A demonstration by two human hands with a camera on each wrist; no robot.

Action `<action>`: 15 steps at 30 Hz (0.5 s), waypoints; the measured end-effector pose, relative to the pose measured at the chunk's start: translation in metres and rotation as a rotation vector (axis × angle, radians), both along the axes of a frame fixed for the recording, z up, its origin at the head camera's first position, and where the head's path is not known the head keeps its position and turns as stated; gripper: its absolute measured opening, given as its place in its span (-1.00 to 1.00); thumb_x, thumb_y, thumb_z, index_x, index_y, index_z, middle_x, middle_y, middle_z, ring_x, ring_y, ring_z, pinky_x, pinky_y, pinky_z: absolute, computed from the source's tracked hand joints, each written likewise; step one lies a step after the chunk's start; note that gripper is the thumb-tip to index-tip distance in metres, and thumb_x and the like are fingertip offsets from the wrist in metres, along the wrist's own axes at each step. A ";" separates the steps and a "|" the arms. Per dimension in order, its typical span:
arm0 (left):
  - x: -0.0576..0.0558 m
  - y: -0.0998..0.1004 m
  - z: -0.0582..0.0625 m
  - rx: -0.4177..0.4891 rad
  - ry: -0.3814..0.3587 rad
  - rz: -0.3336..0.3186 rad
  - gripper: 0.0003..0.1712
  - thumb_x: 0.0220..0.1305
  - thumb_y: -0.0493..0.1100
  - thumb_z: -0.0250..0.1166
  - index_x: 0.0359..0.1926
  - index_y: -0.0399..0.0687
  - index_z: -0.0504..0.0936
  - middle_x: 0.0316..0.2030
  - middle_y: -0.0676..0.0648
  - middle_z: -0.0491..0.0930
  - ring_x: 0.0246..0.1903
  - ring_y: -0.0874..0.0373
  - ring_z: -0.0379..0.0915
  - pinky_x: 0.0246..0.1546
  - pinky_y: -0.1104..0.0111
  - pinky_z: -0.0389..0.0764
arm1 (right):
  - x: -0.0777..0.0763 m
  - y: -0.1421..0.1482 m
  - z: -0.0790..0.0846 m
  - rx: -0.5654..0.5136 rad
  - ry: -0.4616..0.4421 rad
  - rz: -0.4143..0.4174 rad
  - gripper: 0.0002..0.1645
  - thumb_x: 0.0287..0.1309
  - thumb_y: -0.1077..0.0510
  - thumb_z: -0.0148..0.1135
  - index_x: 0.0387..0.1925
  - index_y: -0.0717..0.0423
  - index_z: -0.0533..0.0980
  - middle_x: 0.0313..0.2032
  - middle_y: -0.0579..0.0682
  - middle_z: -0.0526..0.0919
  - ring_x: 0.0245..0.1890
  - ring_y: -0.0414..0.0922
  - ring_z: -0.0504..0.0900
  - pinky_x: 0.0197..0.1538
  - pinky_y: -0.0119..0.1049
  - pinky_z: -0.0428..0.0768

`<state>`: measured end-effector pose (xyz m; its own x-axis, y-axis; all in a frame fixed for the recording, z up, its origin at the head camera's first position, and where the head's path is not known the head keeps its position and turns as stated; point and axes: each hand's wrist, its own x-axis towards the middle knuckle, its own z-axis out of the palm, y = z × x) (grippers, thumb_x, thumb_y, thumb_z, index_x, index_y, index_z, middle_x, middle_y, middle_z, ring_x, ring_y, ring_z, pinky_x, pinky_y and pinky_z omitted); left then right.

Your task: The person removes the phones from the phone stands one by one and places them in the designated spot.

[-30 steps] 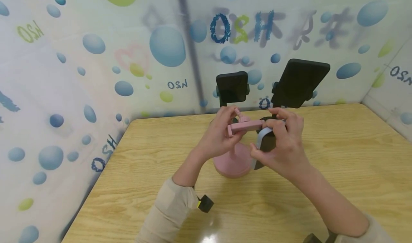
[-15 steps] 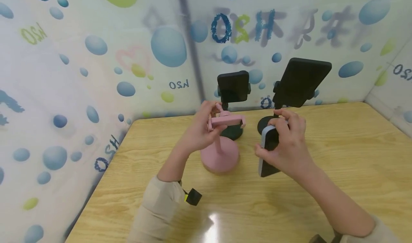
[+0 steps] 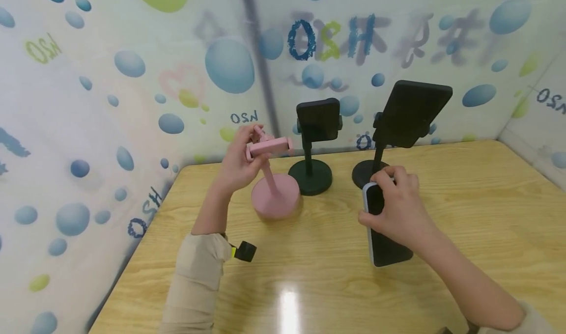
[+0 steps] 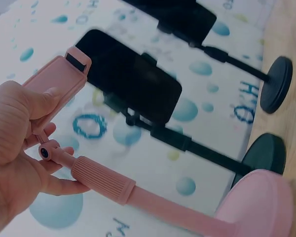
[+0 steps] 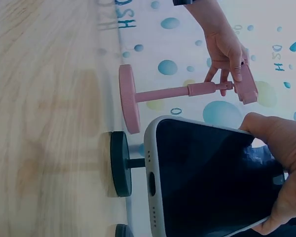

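Note:
My left hand (image 3: 238, 167) grips the pink phone stand (image 3: 275, 199) by its clamp head, with the thumb pressed on the clamp's face in the left wrist view. The clamp (image 4: 56, 89) has nothing in it. Below it run the ribbed collar (image 4: 103, 180) and stem, down to the round base. To the right, my right hand (image 3: 402, 213) holds a smartphone (image 3: 389, 248) with a pale edge and a dark screen. Thumb and fingers pinch its two long sides near the upper end, and its lower end points toward me. In the right wrist view its charging port (image 5: 152, 183) shows.
Behind stand a dark green phone stand (image 3: 309, 177) bearing a black phone (image 3: 319, 120), and a black stand (image 3: 363, 174) bearing a larger black tablet-like device (image 3: 415, 113). A patterned curtain (image 3: 230, 64) backs the wooden table (image 3: 327, 285).
The left hand has moved left and back with the pink stand, away from the smartphone. The right hand has shifted slightly right and nearer with the smartphone, whose screen now shows more.

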<state>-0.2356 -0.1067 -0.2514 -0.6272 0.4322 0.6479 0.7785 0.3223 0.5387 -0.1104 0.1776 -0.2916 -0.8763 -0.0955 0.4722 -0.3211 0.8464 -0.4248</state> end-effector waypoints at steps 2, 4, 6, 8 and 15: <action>-0.006 -0.003 0.000 0.015 -0.031 0.012 -0.45 0.04 -0.50 0.22 0.10 -0.38 0.31 -0.12 -0.28 0.33 -0.22 0.03 0.24 -0.35 0.38 0.38 | 0.001 0.002 -0.001 0.016 -0.050 -0.013 -0.40 -0.31 0.14 0.38 -0.17 0.25 0.34 -0.11 0.28 0.27 -0.18 0.20 0.17 -0.39 -0.11 0.30; -0.011 -0.007 0.000 0.031 -0.054 0.025 -0.45 0.04 -0.51 0.21 0.11 -0.41 0.30 -0.11 -0.31 0.32 -0.23 0.05 0.24 -0.40 0.45 0.37 | 0.001 0.004 -0.001 0.035 -0.111 -0.028 -0.38 -0.29 0.11 0.38 -0.14 0.25 0.34 -0.10 0.30 0.27 -0.18 0.21 0.17 -0.39 -0.11 0.32; -0.011 -0.008 0.003 0.040 -0.066 0.035 -0.49 0.05 -0.52 0.20 0.07 -0.45 0.30 -0.12 -0.34 0.31 -0.26 0.06 0.22 -0.47 0.50 0.34 | 0.001 0.006 -0.002 0.058 -0.175 -0.042 -0.35 -0.27 0.08 0.38 -0.10 0.25 0.34 -0.08 0.32 0.26 -0.17 0.22 0.17 -0.38 -0.09 0.35; -0.011 -0.009 0.006 0.047 -0.061 0.049 -0.53 0.04 -0.54 0.18 0.03 -0.49 0.30 -0.16 -0.36 0.30 -0.28 0.06 0.20 -0.50 0.52 0.29 | 0.001 0.008 -0.003 0.083 -0.228 -0.052 -0.32 -0.26 0.06 0.38 -0.07 0.24 0.33 -0.05 0.34 0.24 -0.15 0.24 0.17 -0.36 -0.05 0.38; -0.015 -0.012 0.009 0.070 -0.095 0.110 -0.58 0.06 -0.55 0.15 -0.02 -0.50 0.30 -0.13 -0.40 0.27 -0.27 0.05 0.19 -0.39 0.49 0.27 | 0.001 0.012 -0.010 0.112 -0.278 -0.067 -0.30 -0.26 0.03 0.38 -0.04 0.21 0.33 -0.03 0.34 0.23 -0.13 0.27 0.19 -0.33 0.03 0.44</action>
